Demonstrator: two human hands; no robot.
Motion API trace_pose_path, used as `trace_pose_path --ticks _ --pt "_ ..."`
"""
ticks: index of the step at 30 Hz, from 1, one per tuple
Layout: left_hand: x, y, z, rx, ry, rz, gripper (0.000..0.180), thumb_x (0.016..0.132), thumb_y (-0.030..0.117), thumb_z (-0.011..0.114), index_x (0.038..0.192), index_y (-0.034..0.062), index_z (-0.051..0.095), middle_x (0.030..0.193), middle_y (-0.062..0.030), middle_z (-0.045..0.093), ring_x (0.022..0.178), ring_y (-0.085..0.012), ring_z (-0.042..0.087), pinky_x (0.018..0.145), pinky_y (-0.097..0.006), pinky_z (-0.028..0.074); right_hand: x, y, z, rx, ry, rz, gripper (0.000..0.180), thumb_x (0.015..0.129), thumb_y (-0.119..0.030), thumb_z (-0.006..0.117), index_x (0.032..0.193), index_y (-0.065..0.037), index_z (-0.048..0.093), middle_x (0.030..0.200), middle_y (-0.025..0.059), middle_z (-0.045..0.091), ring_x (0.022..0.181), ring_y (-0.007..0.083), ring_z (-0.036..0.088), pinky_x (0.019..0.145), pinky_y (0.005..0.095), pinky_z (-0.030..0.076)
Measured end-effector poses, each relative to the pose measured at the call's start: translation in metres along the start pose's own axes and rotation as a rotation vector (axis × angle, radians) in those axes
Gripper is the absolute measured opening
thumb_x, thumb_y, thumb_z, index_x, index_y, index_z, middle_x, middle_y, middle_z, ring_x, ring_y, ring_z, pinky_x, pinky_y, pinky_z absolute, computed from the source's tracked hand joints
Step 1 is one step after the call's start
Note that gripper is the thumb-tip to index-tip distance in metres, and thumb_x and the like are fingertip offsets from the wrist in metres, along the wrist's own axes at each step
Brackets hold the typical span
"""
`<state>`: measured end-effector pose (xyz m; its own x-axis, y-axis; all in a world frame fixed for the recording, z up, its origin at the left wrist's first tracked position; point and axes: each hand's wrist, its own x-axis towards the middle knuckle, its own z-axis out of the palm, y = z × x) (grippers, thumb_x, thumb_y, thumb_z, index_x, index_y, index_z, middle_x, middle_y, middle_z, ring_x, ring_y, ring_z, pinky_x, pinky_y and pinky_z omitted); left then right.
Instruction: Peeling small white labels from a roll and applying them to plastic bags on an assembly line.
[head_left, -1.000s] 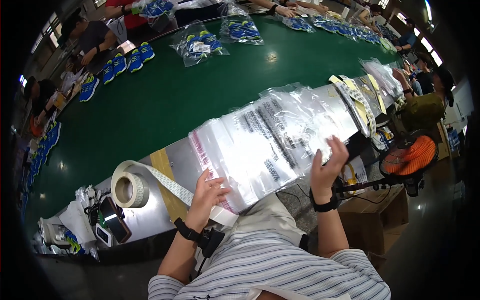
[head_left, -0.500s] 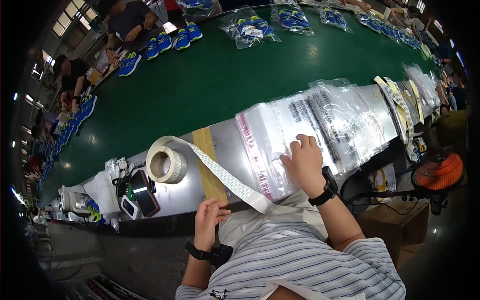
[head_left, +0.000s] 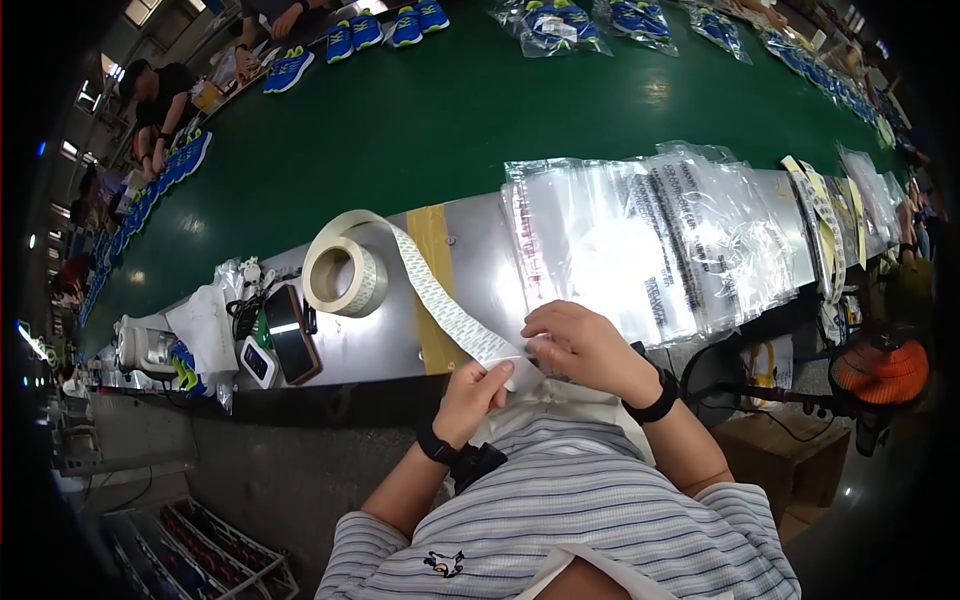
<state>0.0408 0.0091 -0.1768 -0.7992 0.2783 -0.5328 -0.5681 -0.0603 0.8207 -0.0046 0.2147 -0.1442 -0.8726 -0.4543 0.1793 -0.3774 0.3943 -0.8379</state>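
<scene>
We look down on a long green conveyor belt [head_left: 400, 130] that fills the upper half of the view, with a strip of bare metal counter [head_left: 480, 260] along its near edge. Pairs of blue sports shoes [head_left: 385, 28], some in clear bags, lie along the belt's far side, where other people work. On the counter, a round roll of white patterned tape [head_left: 345, 277] stands left of centre, and its loose strip [head_left: 440, 300] runs diagonally down to us. Our left hand [head_left: 470, 395] pinches the strip's end, while our right hand [head_left: 580, 345] closes on it just beside, the two hands nearly touching at the counter's front edge. A stack of clear plastic bags [head_left: 650, 240] lies to the right, overhanging the edge. A dark phone [head_left: 293, 333] and small devices sit left of the roll. The belt's middle lies open; below the counter's edge is dark floor.
</scene>
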Motion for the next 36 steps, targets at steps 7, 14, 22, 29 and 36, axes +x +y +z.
trace_pose_path --ticks 7,14,22,29,36 --pt "-0.013 0.018 -0.010 -0.044 -0.130 0.068 0.021 0.097 0.020 0.050 0.103 0.0014 0.060 0.079 0.0000 0.059 0.057 -0.0048 0.045 0.056 -0.021 0.038 0.001 -0.017 0.014 0.575 -0.227 0.453 0.013 0.091 -0.009 0.058 0.097 0.000 0.062 0.080 0.0006 0.058 0.071 0.0059 0.051 0.065 0.0215 0.043" --pt "0.031 0.028 -0.095 -0.586 0.237 0.265 0.030 0.099 0.029 0.043 0.114 0.0044 0.050 0.101 -0.0072 0.059 0.082 -0.0158 0.058 0.070 -0.030 0.048 -0.031 -0.026 -0.010 0.580 -0.303 0.339 0.010 0.086 -0.006 0.061 0.093 -0.002 0.065 0.073 -0.0002 0.058 0.066 0.0055 0.049 0.059 0.0221 0.040" --pt "-0.018 0.032 -0.072 -0.131 0.676 0.460 0.042 0.096 0.018 0.048 0.133 0.0021 0.037 0.115 -0.0105 0.055 0.097 -0.0154 0.057 0.079 -0.029 0.046 -0.064 -0.005 -0.045 0.790 -0.378 0.339 0.019 0.082 0.003 0.063 0.099 -0.002 0.068 0.076 0.0002 0.060 0.063 0.0060 0.046 0.057 0.0216 0.037" --pt "-0.051 0.064 0.022 0.764 0.181 0.693 0.029 0.077 0.003 0.070 0.105 0.0010 0.061 0.100 -0.0103 0.060 0.078 -0.0169 0.061 0.071 -0.028 0.052 -0.020 -0.025 -0.014 0.515 -0.260 0.225 0.022 0.082 0.002 0.058 0.102 -0.002 0.066 0.080 0.0047 0.062 0.068 0.0103 0.054 0.061 0.0242 0.043" --pt "-0.037 0.048 0.024 0.535 0.047 0.506 0.032 0.077 0.004 0.072 0.108 -0.0007 0.061 0.102 -0.0088 0.062 0.087 -0.0136 0.063 0.077 -0.026 0.053 -0.020 -0.023 0.002 0.481 -0.154 0.148 0.024 0.081 0.002 0.057 0.103 -0.004 0.067 0.079 0.0070 0.062 0.070 0.0156 0.058 0.063 0.0266 0.045"
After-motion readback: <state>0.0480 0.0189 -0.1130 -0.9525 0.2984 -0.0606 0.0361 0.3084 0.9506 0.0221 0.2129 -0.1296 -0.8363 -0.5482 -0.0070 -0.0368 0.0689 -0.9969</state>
